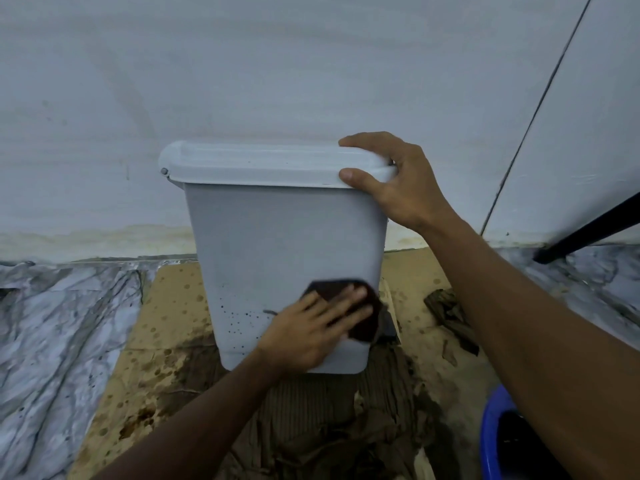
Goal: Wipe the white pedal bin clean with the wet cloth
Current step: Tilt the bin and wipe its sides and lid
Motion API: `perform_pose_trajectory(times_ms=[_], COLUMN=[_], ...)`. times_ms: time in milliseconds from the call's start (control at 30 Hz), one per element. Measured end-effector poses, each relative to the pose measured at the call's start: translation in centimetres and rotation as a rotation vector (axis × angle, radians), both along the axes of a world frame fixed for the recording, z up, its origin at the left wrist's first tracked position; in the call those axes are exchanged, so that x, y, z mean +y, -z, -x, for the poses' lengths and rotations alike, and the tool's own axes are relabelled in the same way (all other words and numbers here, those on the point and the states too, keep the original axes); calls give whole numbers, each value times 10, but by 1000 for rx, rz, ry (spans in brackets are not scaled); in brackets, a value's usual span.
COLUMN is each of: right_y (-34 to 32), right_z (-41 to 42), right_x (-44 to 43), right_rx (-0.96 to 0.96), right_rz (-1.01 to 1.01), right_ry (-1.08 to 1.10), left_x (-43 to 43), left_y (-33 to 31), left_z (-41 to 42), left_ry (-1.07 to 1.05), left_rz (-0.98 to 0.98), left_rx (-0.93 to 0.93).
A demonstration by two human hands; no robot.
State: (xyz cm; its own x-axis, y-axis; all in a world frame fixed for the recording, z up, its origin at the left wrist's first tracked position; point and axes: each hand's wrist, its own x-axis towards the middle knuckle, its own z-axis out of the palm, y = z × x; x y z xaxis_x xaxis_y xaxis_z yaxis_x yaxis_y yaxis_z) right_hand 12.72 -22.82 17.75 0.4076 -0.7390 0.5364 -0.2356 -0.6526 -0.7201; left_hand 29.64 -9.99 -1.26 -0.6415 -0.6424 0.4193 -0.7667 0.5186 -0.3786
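Note:
The white pedal bin (277, 237) stands upright on wet cardboard against the wall, with its lid (263, 162) down. Dark specks dot the lower left of its front face. My left hand (311, 327) presses a dark brown wet cloth (360, 306) flat against the bin's lower right front, fingers straight over the cloth. My right hand (391, 181) grips the lid's right front corner, thumb on the lid's front edge and fingers on top.
Soggy, stained cardboard (166, 341) covers the floor under the bin, with torn scraps (450, 317) to the right. Marble floor (62, 323) lies on the left. A blue basin (498, 441) sits at the bottom right. A black bar (588, 230) slants in at the right.

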Motion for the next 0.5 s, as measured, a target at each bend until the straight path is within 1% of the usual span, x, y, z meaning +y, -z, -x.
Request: perform_pose_trajectory(times_ms=[67, 100, 133, 200, 267, 300, 367, 433, 500], right_y=[4, 6, 7, 8, 8, 8, 7, 6, 5], right_z=[-1, -2, -3, -4, -3, -3, -2, -2, -2], right_x=[-1, -1, -2, -2, -2, -3, -4, -4, -4], right_rx=[-1, 1, 5, -1, -13, -12, -6, -8, -15], right_rz=[30, 43, 51, 48, 37, 31, 23, 13, 6], right_ry=[24, 35, 44, 53, 50, 50, 53, 53, 53], left_x=[-14, -21, -27, -31, -26, -19, 1, 21, 30], left_y=[-30, -44, -53, -56, -37, -21, 16, 47, 59], left_z=[8, 12, 17, 28, 33, 33, 25, 10, -4], left_ry=[-140, -205, -248, -249, -154, -86, 33, 79, 122], left_rz=[95, 138, 171, 193, 152, 102, -37, -129, -152], left_rx=[253, 337, 374, 371, 286, 205, -28, -251, -343])
